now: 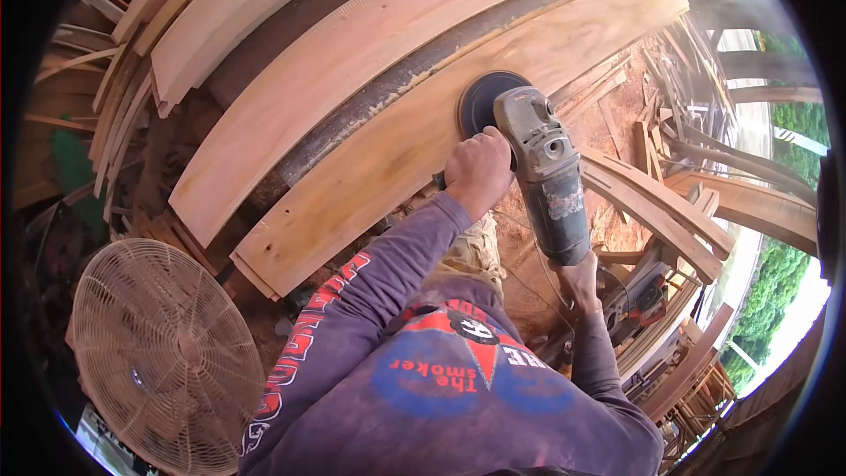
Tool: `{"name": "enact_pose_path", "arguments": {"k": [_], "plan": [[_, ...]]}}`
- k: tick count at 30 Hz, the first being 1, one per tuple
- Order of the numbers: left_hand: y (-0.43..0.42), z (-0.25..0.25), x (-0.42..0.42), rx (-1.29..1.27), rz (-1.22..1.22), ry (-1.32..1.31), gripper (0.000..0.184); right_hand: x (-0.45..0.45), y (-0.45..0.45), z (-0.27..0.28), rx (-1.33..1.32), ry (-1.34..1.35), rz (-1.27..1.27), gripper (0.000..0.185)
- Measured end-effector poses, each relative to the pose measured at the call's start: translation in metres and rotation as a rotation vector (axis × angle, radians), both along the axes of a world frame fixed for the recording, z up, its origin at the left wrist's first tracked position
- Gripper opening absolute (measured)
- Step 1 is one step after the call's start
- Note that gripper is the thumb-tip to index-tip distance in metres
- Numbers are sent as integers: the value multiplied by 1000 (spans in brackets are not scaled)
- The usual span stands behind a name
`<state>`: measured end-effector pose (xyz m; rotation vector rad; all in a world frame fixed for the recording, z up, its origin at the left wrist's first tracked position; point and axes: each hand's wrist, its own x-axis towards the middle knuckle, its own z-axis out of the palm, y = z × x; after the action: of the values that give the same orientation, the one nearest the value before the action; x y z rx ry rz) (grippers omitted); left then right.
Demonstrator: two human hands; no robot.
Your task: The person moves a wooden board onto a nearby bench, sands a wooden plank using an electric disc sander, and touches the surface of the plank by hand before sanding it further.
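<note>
While left grip (478, 169) and right grip (577, 278) clasp sander (542, 159) | scuffed casing (565, 204) | black disc (482, 104)

Power sander (555, 185) — grey head, dark body; round black disc (477, 106) on plank (401, 139) — long, tan, knotted, lying diagonally.

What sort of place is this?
Likely a woodworking shop, perhaps open-sided: a handheld disc power tool at a wide plank, more boards lying alongside, and loose timber to the right.
</note>
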<state>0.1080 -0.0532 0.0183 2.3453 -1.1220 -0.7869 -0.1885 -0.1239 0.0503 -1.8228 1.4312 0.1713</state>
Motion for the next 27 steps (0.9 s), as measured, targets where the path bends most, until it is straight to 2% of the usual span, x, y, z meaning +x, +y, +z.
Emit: {"name": "enact_pose_path", "arguments": {"k": [1, 4, 5, 7, 15, 17, 27], "plan": [[12, -3, -3, 23, 10, -92, 37, -3, 10, -4, 2, -4, -2, 29], [51, -4, -6, 41, 4, -78, 38, -13, 39, -16, -44, -132, 24, 27], [60, -6, -8, 56, 51, 1, 44, -18, 46, -18, -36, -77, 54, 29], [83, -5, -14, 45, 68, -3, 43, -20, 58, -18, -37, -17, 125, 32], [171, -3, -29, 158, 184, 14, 39, 5, 120, 7, -49, -56, 254, 37], [189, -4, -32, 186, 195, 38, 39, -8, 123, -8, -23, -72, 304, 37], [282, -6, -40, 135, 522, 101, 40, 26, 151, -12, 11, -38, 522, 38]]}}
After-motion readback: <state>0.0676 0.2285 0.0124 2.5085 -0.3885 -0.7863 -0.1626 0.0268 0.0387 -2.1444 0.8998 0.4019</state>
